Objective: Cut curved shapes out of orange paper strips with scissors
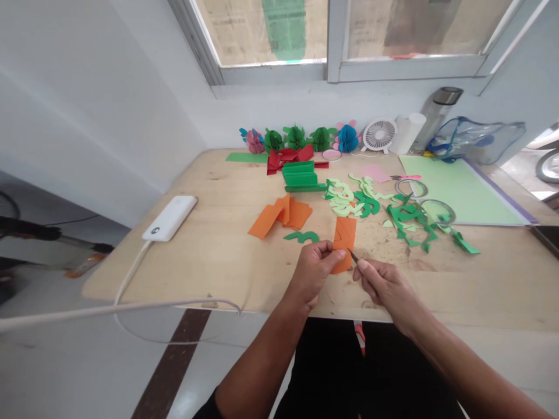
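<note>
My left hand (312,270) pinches an orange paper piece (345,228) near the table's front edge, thumb on top. A curved line shows on its face, and its lower end is rounded. In my right hand (379,280) is a dark pencil (353,255), its tip touching the orange paper beside my left thumb. Just past my left fingers lies a wavy green paper cutout (302,237). Behind it is a small pile of folded orange paper (282,215).
Green wavy cutouts (349,198) and green scraps (410,221) lie on the wooden table (209,233). Behind are folded green paper (300,176), red paper (290,157), paper honeycomb figures (296,137) and a small fan (379,136). A white power bank (170,218) with a cable sits left.
</note>
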Demonstrator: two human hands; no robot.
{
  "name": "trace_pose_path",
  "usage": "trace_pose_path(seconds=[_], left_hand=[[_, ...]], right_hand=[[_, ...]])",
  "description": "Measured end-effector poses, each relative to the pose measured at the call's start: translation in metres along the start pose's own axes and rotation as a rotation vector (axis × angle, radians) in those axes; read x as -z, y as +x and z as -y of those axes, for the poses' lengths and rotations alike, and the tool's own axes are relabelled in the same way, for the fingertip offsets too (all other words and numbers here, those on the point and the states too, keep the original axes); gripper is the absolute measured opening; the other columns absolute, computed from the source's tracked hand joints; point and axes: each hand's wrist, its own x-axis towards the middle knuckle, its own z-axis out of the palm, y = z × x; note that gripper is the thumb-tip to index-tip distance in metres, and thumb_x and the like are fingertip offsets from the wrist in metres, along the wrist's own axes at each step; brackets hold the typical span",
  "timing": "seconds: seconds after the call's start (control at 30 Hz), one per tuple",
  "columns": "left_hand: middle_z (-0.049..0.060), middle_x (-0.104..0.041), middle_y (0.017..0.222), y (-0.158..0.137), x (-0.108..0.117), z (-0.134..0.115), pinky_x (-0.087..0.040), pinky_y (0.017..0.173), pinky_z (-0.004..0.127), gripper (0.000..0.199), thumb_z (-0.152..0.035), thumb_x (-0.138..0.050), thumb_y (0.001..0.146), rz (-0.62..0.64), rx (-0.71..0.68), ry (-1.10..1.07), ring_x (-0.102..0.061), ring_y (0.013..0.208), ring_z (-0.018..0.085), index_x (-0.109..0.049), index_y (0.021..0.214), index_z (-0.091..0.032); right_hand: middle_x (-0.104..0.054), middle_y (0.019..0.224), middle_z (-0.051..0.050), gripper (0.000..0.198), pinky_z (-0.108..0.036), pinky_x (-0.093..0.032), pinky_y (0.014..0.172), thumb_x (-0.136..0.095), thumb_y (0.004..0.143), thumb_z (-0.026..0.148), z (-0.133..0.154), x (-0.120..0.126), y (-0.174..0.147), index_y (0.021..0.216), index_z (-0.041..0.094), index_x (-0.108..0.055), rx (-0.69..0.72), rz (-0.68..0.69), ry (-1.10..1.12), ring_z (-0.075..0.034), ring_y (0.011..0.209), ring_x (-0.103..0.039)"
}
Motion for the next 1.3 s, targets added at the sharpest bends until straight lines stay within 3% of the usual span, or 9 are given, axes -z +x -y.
trace_pose_path(seconds=[1.1,1.3], left_hand=[[0.002,-0.065,0.065,0.001,0.004,0.001,-0.044,0.067,0.026,0.019,-0.029,-0.076,0.062,0.023,0.033,-0.048,-0.059,0.065,0.013,-0.067,0.069,-0.013],[0.002,-0.066,0.063,-0.002,0.005,0.000,-0.046,0.068,0.025,0.016,-0.027,-0.075,0.065,-0.017,0.045,-0.141,-0.060,0.062,0.012,-0.068,0.069,-0.013]], right_hand=[[-0.028,0.046,0.008,0.053,-0.023,-0.012,0.041,-0.050,0.078,0.068,0.010,0.010,0.007,0.064,0.017,-0.058,0.070,0.048,-0.119,-0.007,0.043,-0.020],[-0.030,0.050,0.008,0.049,-0.022,-0.015,0.042,-0.051,0.083,0.062,0.001,0.018,-0.001,0.076,0.015,-0.063,0.026,0.072,-0.058,-0.007,0.044,-0.022]])
